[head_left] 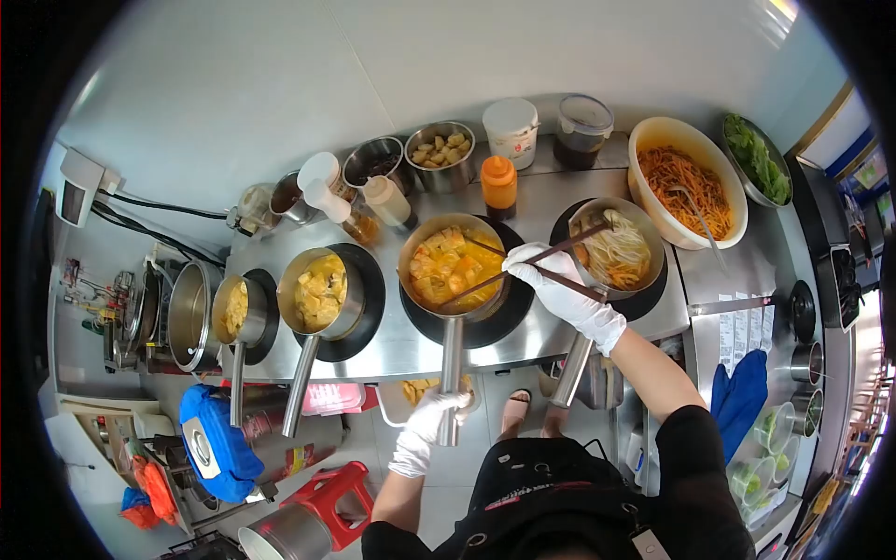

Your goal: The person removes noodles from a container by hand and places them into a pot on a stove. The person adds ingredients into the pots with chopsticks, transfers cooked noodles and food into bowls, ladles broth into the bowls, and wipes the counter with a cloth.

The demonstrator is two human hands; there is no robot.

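Observation:
My left hand [429,420], in a white glove, is closed round the long handle [452,355] of the middle saucepan. Chunks in yellow-orange sauce fill that saucepan [489,311], which sits on a black round hob. My right hand [577,303], also gloved, grips a pair of dark chopsticks [565,245]. The sticks cross, and their far ends reach into the yellow-orange food. Just beyond the right hand, a second saucepan [658,247] holds pale noodles with carrot strips; the hand and forearm cover part of its near side and handle.
Further saucepans [353,303] [254,327] with yellow food stand to the left. Behind are an orange squeeze bottle [499,184], a white tub [511,135] and a pot of chunks [411,159]. A bowl of shredded carrot [644,159] stands at right. Below are a red stool [350,499] and blue cloth [742,397].

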